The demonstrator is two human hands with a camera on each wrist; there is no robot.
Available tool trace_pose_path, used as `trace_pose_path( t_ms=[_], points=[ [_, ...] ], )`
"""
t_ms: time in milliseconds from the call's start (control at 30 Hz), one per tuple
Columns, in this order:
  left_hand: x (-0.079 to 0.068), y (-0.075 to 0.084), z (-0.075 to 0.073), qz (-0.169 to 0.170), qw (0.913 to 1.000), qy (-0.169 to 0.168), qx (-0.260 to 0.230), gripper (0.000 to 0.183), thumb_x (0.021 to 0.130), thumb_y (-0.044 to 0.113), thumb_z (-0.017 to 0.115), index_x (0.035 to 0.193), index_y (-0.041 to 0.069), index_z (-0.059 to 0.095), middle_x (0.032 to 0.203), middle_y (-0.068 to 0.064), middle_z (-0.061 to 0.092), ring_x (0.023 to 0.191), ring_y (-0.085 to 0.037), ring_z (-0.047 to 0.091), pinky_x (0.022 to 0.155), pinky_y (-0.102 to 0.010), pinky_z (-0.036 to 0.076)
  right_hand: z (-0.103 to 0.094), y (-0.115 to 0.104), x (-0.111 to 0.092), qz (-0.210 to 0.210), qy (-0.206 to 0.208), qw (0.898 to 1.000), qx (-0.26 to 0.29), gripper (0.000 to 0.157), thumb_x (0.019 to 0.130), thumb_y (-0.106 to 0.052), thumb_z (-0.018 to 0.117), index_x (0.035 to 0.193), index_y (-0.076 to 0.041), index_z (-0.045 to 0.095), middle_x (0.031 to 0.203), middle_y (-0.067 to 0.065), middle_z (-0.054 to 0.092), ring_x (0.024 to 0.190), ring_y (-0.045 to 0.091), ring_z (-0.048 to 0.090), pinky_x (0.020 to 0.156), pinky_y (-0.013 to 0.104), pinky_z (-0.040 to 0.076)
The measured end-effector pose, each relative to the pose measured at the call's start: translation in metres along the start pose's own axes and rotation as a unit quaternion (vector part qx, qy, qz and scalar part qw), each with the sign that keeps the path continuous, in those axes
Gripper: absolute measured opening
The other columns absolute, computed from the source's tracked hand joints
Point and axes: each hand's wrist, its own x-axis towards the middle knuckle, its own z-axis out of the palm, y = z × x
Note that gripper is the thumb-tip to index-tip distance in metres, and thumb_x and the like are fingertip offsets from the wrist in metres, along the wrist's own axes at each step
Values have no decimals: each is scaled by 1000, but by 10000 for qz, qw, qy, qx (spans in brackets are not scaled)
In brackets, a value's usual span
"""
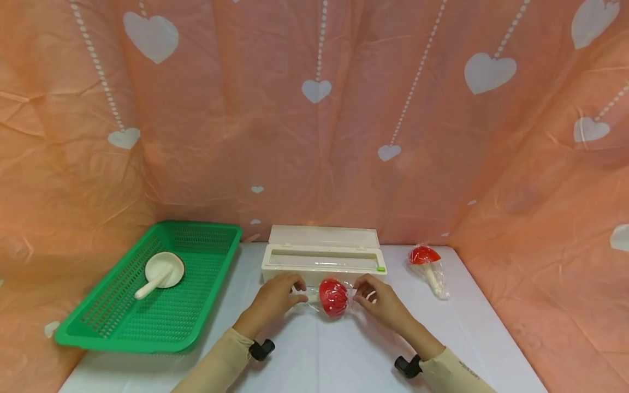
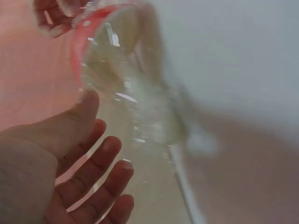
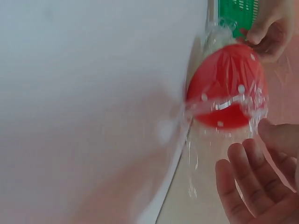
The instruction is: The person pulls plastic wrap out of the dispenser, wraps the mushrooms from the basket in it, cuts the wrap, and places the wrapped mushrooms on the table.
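A red-capped toy mushroom [image 1: 333, 298] with white dots and a pale stem is wrapped in clear cling film, low in front of the white box. My left hand [image 1: 279, 300] is at its stem side, thumb and fingers at the film. Seen from the left wrist, the thumb tip meets the film [image 2: 140, 126] while the other fingers [image 2: 112, 144] are bent and spread. My right hand [image 1: 380, 299] is at the cap side and pinches the film's edge. In the right wrist view, the cap [image 3: 229, 84] is just beyond that thumb, with loose film hanging below it.
Behind the hands stands a white cling film dispenser [image 1: 324, 273] with raised lid [image 1: 324, 237] and a green cutter. A green basket [image 1: 196, 327] at left holds an unwrapped mushroom [image 1: 165, 269], stem up. Another wrapped mushroom [image 1: 428, 267] lies at right. A pink curtain [image 1: 275, 136] encloses the table.
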Motion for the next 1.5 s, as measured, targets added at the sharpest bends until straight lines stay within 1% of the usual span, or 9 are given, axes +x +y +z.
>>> trace_pose_path(
  t_ms=[100,267,433,667,867,1067,1200,1367,1500],
  points=[
    [6,8,-3,150,9998,97,9,15,93,19,86,96,16,72,93,2,69,84,-19,66,74,-33,52,-9,4,-3,81,183,9997,-121,21,92,2,81,106,-5,67,89,-1,70,80,8,64,68,25,57],
    [19,28,-6,358,9992,87,184,9,98,22,82,98,17,74,93,4,69,84,-17,66,73,-32,53,-28,15,-8,577,652,9956,-358,20,92,0,82,103,-9,68,86,-4,67,77,5,61,67,23,55],
    [41,53,-8,471,9980,-134,395,10,101,28,77,104,18,77,100,4,71,92,-17,65,81,-35,55,-43,27,-11,948,1085,9884,-475,25,89,1,84,106,-6,68,86,-2,65,77,7,59,68,21,53],
    [70,80,3,740,9955,-334,495,12,102,25,77,112,19,79,104,6,74,104,-17,69,91,-35,56,-51,39,-10,1172,1182,9854,-346,36,90,1,84,122,1,67,97,10,70,82,10,63,72,20,55],
    [86,92,16,643,9957,-510,430,13,101,24,77,113,18,79,103,6,75,102,-15,69,86,-31,56,-54,49,-7,1121,1047,9881,-124,51,88,-1,87,133,-2,64,108,18,69,84,14,63,72,22,55],
    [98,100,25,810,9933,-467,677,15,101,25,77,114,19,79,102,5,75,98,-13,69,82,-28,55,-50,66,1,1097,452,9925,300,74,86,-10,92,148,-7,52,119,25,62,88,20,65,73,25,56],
    [105,102,28,831,9925,-460,769,15,102,25,77,115,20,79,103,5,75,99,-13,70,83,-28,55,-43,75,9,1252,218,9908,455,87,83,-12,95,151,-10,41,118,24,58,84,17,63,73,25,56],
    [112,104,30,705,9932,-563,735,13,102,24,76,115,21,79,104,6,75,99,-12,70,82,-27,55,-39,79,16,1414,189,9884,513,88,82,-10,95,146,-10,34,110,21,54,72,16,60,65,26,54],
    [117,104,32,651,9946,-562,577,13,101,23,78,113,20,79,103,6,76,97,-12,70,80,-27,55,-39,80,19,1520,164,9873,440,84,85,-14,94,144,-13,35,109,21,56,72,18,60,62,26,53]
  ],
)
